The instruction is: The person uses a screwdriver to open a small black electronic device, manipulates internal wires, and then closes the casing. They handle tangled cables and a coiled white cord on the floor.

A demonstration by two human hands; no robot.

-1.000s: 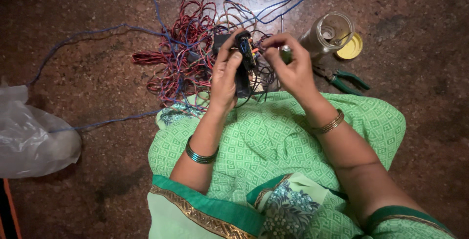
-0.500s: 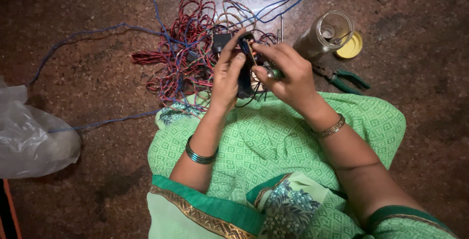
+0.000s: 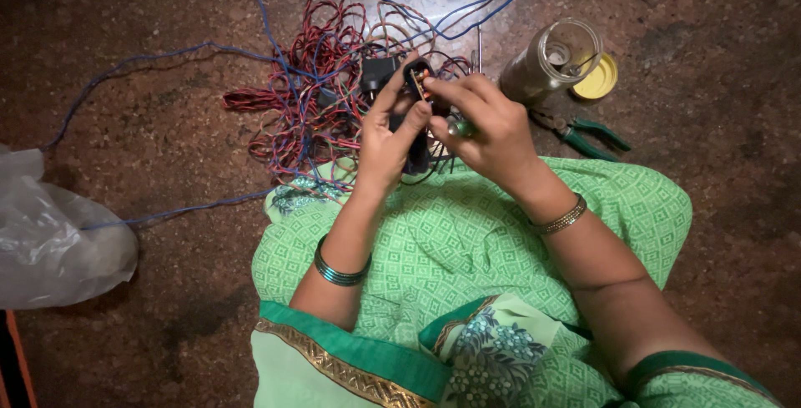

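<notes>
Near the upper middle of the frame, the left hand [image 3: 385,137] grips a small black box-like part [image 3: 415,83], thumb along its right side and fingers wrapped behind, so the part stands roughly upright with its long axis running from the top of the frame down toward the lap. The right hand [image 3: 492,124] comes in from the right, its fingertips pressed together in a pinch at the part's upper end, where small orange and pale bits show; what exactly is pinched is too small to tell. A greenish ring-like object sits at the base of those fingers. The part therefore lies just left of the right hand and touches both hands. Behind them, a tangle of red and blue wires [image 3: 309,83] spreads over the dark stone floor [image 3: 150,124]. To the right lie a tipped glass jar [image 3: 551,62], a yellow lid [image 3: 596,81] and green-handled pliers [image 3: 588,134].
</notes>
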